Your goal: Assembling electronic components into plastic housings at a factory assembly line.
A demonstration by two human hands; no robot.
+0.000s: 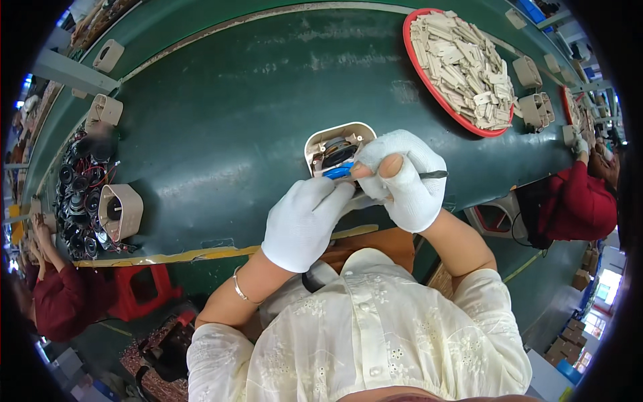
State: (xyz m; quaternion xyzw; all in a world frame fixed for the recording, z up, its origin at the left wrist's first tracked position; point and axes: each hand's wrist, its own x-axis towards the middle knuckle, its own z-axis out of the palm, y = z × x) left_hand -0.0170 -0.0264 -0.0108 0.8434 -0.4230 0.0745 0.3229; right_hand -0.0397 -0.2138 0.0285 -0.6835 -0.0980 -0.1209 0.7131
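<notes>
A cream plastic housing (360,127), rounded and open at the top, sits on the green table in front of me. Inside it show a round black speaker (339,155) and a blue part (339,171) whose kind I cannot make out. My white-gloved left hand (303,221) grips the housing's near side with its fingers bent together. A slim dark stick-like tool (433,175) runs through my gloved right hand (410,177), whose thumb and a fingertip are bare. That hand is closed over the near right of the housing. The tool's working end is hidden behind the fingers.
A red-rimmed basin (429,82) of cream plastic pieces stands far right. At left lies a heap of black speakers (80,184) with wires, beside another cream housing (121,212). More housings (528,71) line the far edge. People in red sit at both sides.
</notes>
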